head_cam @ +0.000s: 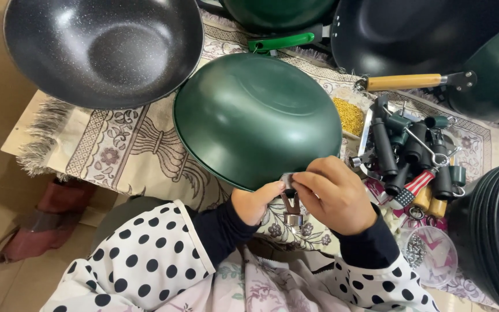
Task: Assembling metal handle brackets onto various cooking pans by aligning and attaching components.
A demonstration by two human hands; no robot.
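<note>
Looking down from my head, I have a dark green, round metal wok (256,118) lying upside down on the surface (128,144), which is covered by a beige patterned cloth with a fringe. Its near rim reaches right to my hands. My left hand (255,202) has thumb and fingers pressed together on the top of a small silvery metal handle bracket (290,207), which sits at the wok's near edge and hangs down between my two hands. My right hand (336,195) is curled, its fingertips pinching the same bracket from the other side, just touching the rim. Beyond the green wok, to the left, a black speckled non-stick wok (102,49) rests open side up. To the right of my right hand lies a heap of dark green and black pan handles (411,156), and nearer me a clear round plastic tub of small metal screws (428,254). A wooden-handled black wok (411,34) lies at the far right.
</note>
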